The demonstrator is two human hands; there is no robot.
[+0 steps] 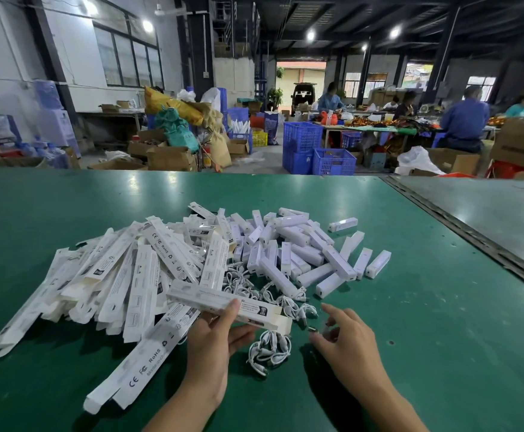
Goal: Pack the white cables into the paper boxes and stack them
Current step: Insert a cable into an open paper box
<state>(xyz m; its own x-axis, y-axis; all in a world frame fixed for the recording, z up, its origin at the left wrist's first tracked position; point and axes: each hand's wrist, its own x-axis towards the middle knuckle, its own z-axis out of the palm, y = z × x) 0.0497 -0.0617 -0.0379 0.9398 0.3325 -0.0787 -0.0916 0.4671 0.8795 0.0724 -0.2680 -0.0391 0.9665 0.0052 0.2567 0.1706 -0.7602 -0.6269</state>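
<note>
Gripping a paper box [198, 299], left hand [211, 347] hovers by white cables [270, 350]; grip of right hand [348, 341] unclear.

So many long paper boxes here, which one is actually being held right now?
The paper box lying crosswise in front: the left hand grips it, raised above the others, which lie loose on the table.

White paper boxes [136, 275] with black print and white cables [270, 347] on the dark green table [67, 207], with blue crates [301, 137], a yellow sack [173, 107] and a blue-green sack [176, 127] far behind that table.
</note>
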